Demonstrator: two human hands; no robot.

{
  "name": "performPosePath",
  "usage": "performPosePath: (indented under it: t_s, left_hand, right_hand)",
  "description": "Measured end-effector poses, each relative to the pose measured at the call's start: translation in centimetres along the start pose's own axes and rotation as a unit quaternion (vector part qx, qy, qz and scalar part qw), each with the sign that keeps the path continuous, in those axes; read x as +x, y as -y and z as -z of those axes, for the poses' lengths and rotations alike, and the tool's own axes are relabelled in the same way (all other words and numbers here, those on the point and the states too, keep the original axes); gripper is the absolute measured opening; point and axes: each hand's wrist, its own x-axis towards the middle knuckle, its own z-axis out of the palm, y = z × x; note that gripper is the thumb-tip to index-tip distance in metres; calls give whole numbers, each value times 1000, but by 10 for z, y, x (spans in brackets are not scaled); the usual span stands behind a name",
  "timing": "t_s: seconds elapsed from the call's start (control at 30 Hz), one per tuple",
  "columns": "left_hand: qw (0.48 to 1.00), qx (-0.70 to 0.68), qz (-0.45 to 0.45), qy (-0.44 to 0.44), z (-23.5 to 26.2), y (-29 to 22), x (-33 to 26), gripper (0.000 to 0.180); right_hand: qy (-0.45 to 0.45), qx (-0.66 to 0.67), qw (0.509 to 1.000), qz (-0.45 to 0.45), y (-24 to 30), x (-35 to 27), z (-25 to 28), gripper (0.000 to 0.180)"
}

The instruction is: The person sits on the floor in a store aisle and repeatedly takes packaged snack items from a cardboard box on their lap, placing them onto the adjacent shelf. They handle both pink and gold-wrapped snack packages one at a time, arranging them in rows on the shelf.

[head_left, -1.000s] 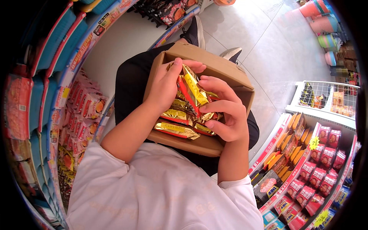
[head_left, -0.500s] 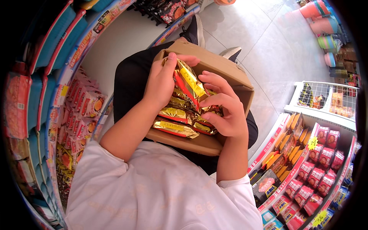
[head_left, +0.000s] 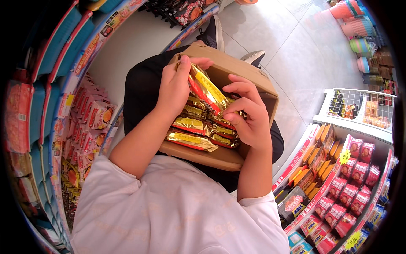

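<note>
My left hand (head_left: 174,86) grips the upper end of a shiny gold-and-red snack packet (head_left: 208,88), with the thumb across its top. The packet is tilted, raised over the others in an open cardboard box (head_left: 203,158) on my lap. At its lower right end, my right hand (head_left: 250,113) has the thumb and index finger drawn together on the packet's edge, the other fingers curled apart above. More gold packets (head_left: 191,141) lie in rows in the box beneath. The raised packet and my hands hide part of the box's inside.
Close on the left runs a curved shelf with teal trays (head_left: 67,48) and pink snack packs (head_left: 91,122). At the right stand a shelf of red packaged tubs (head_left: 347,169) and a white wire basket (head_left: 359,106). Stacked plastic cups (head_left: 357,27) line the far right, beyond the tiled floor (head_left: 292,55).
The thumb and index finger of my right hand have closed in toward the packet's lower end. My left hand has shifted slightly left with the packet.
</note>
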Motion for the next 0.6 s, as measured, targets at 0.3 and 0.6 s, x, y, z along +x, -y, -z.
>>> performPosePath:
  t_s: [0.3,0.6]
  left_hand:
    - [999,47,-13,-8,0,-1,-2,62]
    - [991,-104,74,30,-4,-6,-1,65]
  right_hand:
    - [37,1,999,-21,-2,-2,0,14]
    - [43,76,996,-26,3,2,2,26]
